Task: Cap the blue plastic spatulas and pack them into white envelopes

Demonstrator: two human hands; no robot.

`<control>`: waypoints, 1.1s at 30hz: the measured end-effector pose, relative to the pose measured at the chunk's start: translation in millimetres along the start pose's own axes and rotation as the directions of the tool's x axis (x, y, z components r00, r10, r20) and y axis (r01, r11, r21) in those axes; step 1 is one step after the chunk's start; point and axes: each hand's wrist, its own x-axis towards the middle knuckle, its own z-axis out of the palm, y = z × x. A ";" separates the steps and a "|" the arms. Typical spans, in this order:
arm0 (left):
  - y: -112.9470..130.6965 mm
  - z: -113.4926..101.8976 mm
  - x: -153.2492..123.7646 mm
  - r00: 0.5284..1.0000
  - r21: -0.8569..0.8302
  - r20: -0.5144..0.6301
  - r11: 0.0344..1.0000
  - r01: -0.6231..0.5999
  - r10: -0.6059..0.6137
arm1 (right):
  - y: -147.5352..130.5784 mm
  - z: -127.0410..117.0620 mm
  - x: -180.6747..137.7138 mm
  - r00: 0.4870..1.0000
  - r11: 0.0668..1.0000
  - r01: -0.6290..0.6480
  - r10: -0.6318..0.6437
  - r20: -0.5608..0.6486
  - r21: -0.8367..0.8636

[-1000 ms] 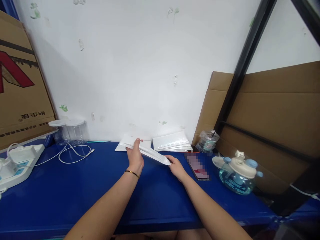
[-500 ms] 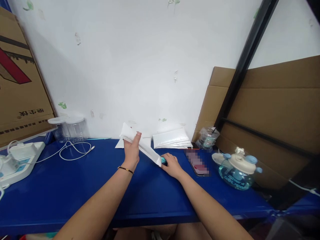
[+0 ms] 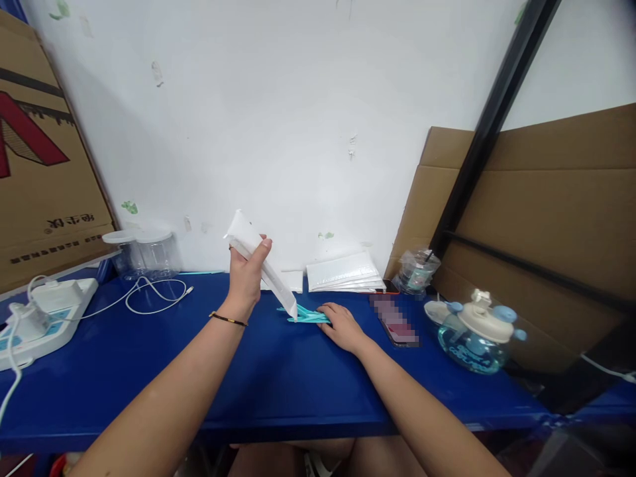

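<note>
My left hand (image 3: 246,268) is closed around a white mailer pouch (image 3: 273,277), held up at a slant with its lower end close to the table. Just beneath that end is a bunch of thin teal strips (image 3: 307,317), lying low over the blue tabletop. The fingers of my right hand (image 3: 344,326) are curled over the right end of the strips. What the strips are exactly cannot be made out. Behind my hands, a stack of white bubble mailers (image 3: 342,273) rests against the wall.
A phone (image 3: 396,321) lies right of my right hand. Beyond it stand a teal water jug (image 3: 474,338) and a plastic-wrapped cup (image 3: 417,271). On the left are a power strip (image 3: 64,324), a white cable (image 3: 156,311) and clear lidded jars (image 3: 155,255). Cardboard (image 3: 556,245) lines the right side.
My left hand has lifted the mailer pouch up and left. The teal strips, mostly hidden before at the pouch's lower end, now show between the pouch and my right hand, which has barely moved.
</note>
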 end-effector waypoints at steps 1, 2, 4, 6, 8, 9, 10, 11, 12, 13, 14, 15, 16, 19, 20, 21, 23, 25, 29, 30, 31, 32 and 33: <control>3.7 -0.6 2.2 1.000 -0.004 0.009 1.000 -0.002 0.002 | -0.5 -0.3 -0.3 1.000 1.000 0.003 -0.003 0.001 0.000; 7.7 -1.0 4.2 1.000 -0.010 0.020 1.000 -0.004 0.004 | -1.3 -0.8 -0.6 1.000 1.000 0.004 -0.004 0.001 -0.001; 17.0 -1.0 7.7 0.999 -0.028 0.043 1.000 -0.007 0.009 | -3.1 -1.9 -0.9 1.000 1.000 0.004 -0.004 0.003 -0.003; 28.0 -0.3 11.3 0.998 -0.050 0.066 0.999 -0.012 0.015 | -4.6 -3.1 -1.0 1.000 1.000 0.002 -0.002 0.008 -0.002; 39.6 -0.9 16.1 0.996 -0.062 0.090 0.998 -0.013 0.019 | -5.1 -3.9 -1.0 1.000 1.000 -0.002 0.002 0.013 0.002; 44.5 -2.5 19.3 0.994 -0.051 0.107 0.999 -0.008 0.014 | -4.9 -4.1 -0.9 1.000 1.000 -0.004 0.004 0.017 0.006; 48.2 -5.5 23.1 0.991 -0.020 0.132 1.000 0.000 0.002 | -4.7 -4.2 -0.9 1.000 1.000 -0.008 0.008 0.021 0.008; 49.9 -10.2 27.1 0.985 0.042 0.174 0.999 0.005 -0.013 | -4.4 -4.1 -0.8 1.000 1.000 -0.011 0.011 0.026 0.008; 49.2 -16.7 31.2 0.972 0.144 0.232 0.990 0.000 -0.033 | -4.4 -3.9 -0.9 0.999 1.000 -0.015 0.015 0.031 0.007; 45.9 -25.2 34.9 0.948 0.284 0.310 0.958 -0.028 -0.064 | -4.8 -3.6 -1.0 0.999 1.000 -0.017 0.017 0.036 0.005; 39.8 -35.7 37.9 0.910 0.453 0.400 0.887 -0.091 -0.111 | -5.8 -3.2 -1.3 0.999 1.000 -0.017 0.017 0.041 0.002; 31.2 -48.0 39.8 0.868 0.624 0.463 0.762 -0.175 -0.180 | -7.4 -2.9 -1.9 0.999 1.000 -0.014 0.014 0.046 0.001; 20.7 -61.8 40.6 0.818 0.760 0.497 0.600 -0.249 -0.289 | -9.6 -2.9 -2.6 0.999 1.000 -0.006 0.006 0.054 0.001; -13.9 -107.5 36.8 0.744 0.907 0.410 0.149 -0.394 -0.527 | -17.1 -5.6 -5.2 0.996 1.000 0.027 -0.028 0.088 0.013; -23.6 -121.6 34.5 0.722 0.907 0.371 0.064 -0.416 -0.584 | -18.5 -7.8 -5.9 0.994 0.999 0.030 -0.032 0.101 0.021; -31.4 -133.6 32.0 0.698 0.907 0.332 0.012 -0.420 -0.635 | -18.8 -10.7 -6.3 0.994 0.999 0.026 -0.030 0.108 0.031; -40.6 -147.9 26.6 0.676 0.919 0.267 -0.030 -0.394 -0.687 | -14.6 -17.8 -6.1 0.995 0.998 -0.002 -0.005 0.104 0.068; -43.5 -145.3 19.1 0.706 0.919 0.320 0.026 -0.394 -0.631 | -4.2 -24.5 -4.5 0.997 0.988 -0.044 0.034 0.068 0.147; -51.8 -100.4 -10.0 0.632 0.836 0.544 0.419 -0.353 -0.552 | 21.6 -25.2 0.2 0.961 0.887 -0.215 0.267 -0.074 0.408; -57.2 -87.3 -19.2 0.575 0.799 0.594 0.496 -0.339 -0.563 | 25.6 -22.1 1.3 0.929 0.835 -0.273 0.357 -0.094 0.478; -63.7 -75.6 -28.1 0.537 0.770 0.629 0.549 -0.326 -0.563 | 27.6 -18.1 2.2 0.893 0.775 -0.322 0.439 -0.097 0.544; -70.9 -66.2 -36.3 0.531 0.769 0.625 0.572 -0.287 -0.573 | 27.6 -13.4 2.9 0.862 0.716 -0.353 0.499 -0.088 0.603; -78.0 -59.3 -43.3 0.536 0.781 0.598 0.583 -0.223 -0.596 | 25.7 -8.5 3.5 0.843 0.664 -0.363 0.533 -0.074 0.654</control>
